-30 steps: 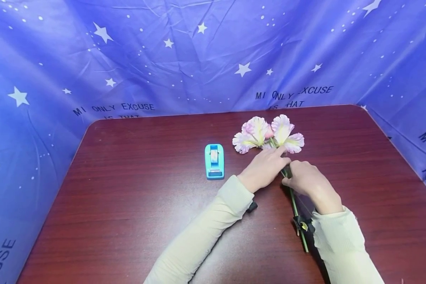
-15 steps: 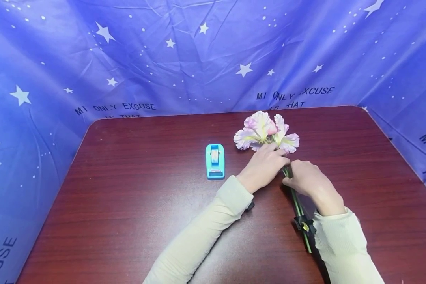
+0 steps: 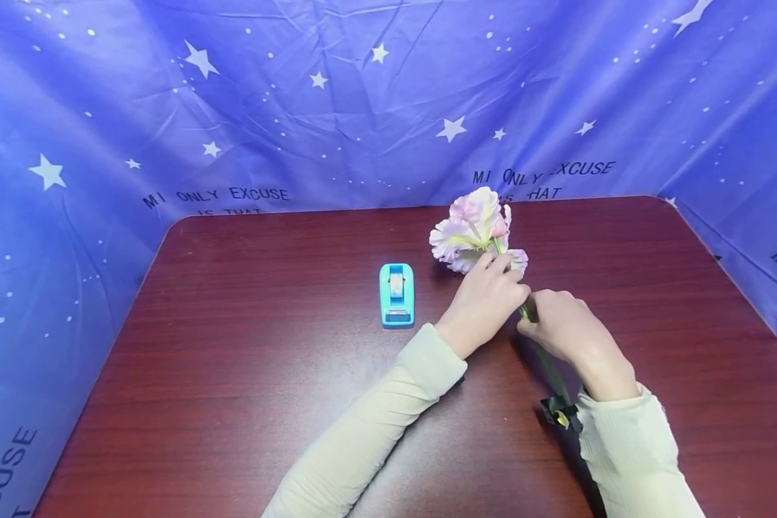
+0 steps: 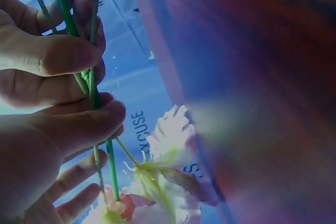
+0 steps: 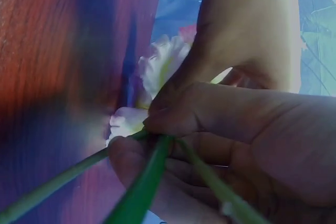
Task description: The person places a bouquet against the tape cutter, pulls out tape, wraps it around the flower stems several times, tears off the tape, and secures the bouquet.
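Note:
Three artificial pink and white flowers [image 3: 473, 229] on green stems [image 3: 547, 363] are held as a bunch above the dark red table [image 3: 246, 360]. My left hand [image 3: 513, 289] pinches the stems just below the blooms. My right hand [image 3: 528, 325] grips the same stems right behind it, and the two hands touch. In the left wrist view my left hand [image 4: 102, 121] pinches the stems [image 4: 90, 80] with my right hand [image 4: 84, 51] above it and the blooms [image 4: 168, 166] below. The right wrist view shows my right hand [image 5: 152, 135] wrapped round the stems [image 5: 144, 182].
A light blue tape dispenser [image 3: 396, 293] stands on the table left of my hands. A blue star-printed cloth [image 3: 337, 101] hangs behind the table and along both sides. Cream sleeves [image 3: 375, 432] cover both forearms.
The flowers lay spread on the table before. Now the blooms are bunched together and raised, tilted up and away, with both hands still on the stems.

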A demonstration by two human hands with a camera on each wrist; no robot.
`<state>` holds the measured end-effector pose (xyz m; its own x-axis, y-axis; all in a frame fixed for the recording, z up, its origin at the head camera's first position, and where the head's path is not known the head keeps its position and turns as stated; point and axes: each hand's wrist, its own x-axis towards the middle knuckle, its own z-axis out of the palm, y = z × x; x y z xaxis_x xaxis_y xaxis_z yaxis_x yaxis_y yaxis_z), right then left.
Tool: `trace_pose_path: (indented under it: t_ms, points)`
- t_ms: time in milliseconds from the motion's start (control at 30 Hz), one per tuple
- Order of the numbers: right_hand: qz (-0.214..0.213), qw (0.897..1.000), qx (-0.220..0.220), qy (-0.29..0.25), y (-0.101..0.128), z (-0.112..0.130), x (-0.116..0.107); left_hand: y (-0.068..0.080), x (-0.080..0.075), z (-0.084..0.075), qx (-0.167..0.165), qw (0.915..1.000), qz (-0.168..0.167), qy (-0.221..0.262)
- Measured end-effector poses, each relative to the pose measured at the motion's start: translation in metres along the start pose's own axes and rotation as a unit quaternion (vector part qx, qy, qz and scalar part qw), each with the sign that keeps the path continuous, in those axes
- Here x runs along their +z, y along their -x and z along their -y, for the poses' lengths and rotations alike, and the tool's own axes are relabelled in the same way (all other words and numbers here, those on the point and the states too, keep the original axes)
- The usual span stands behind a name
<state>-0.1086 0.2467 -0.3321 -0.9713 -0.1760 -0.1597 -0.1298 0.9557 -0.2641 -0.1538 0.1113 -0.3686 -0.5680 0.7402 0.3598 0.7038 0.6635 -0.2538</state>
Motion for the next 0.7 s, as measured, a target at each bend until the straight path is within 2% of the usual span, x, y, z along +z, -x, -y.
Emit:
trace_pose_path:
  t_ms: [233, 467, 567, 700]
  points:
    - [-0.01, 1.0, 0.001, -0.003, -0.001, 0.003, -0.005, 0.001, -0.008, 0.004, -0.003, 0.9994, -0.022, -0.025]
    - [-0.007, 1.0, 0.017, 0.01, -0.001, 0.001, -0.007, 0.001, -0.012, 0.008, -0.008, 0.9992, -0.037, -0.016]
    - [-0.01, 1.0, 0.003, -0.001, -0.001, 0.003, -0.007, 0.001, -0.016, 0.012, -0.012, 0.9982, -0.058, -0.008]
    - [-0.045, 0.999, -0.021, -0.021, -0.001, 0.007, -0.006, 0.002, -0.02, 0.02, -0.021, 0.9958, -0.089, -0.001]
